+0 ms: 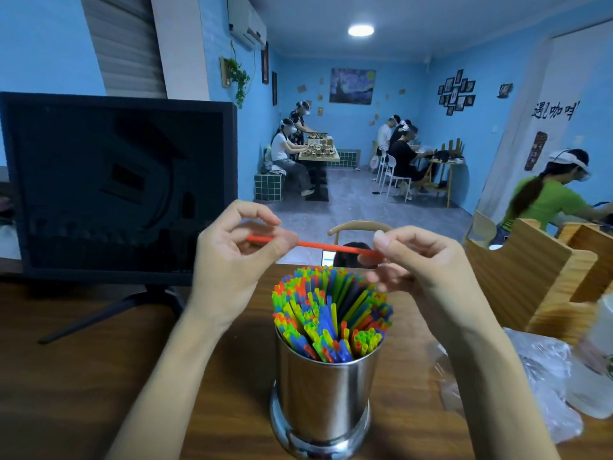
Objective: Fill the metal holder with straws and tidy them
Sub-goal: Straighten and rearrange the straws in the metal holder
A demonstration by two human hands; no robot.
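Note:
A shiny metal holder (326,393) stands on the wooden table near its front edge, packed with several colourful straws (331,310) that fan out above its rim. Above the holder an orange straw (328,246) lies level between both hands. My left hand (238,250) pinches its left end between thumb and fingers. My right hand (414,257) pinches its right end, and that end is partly hidden behind the fingers.
A dark monitor (116,184) on a stand sits at the left of the table (83,376). A wooden box (537,283), clear plastic bags (544,376) and a white cup (593,376) crowd the right. A chair back (360,225) and several people lie beyond.

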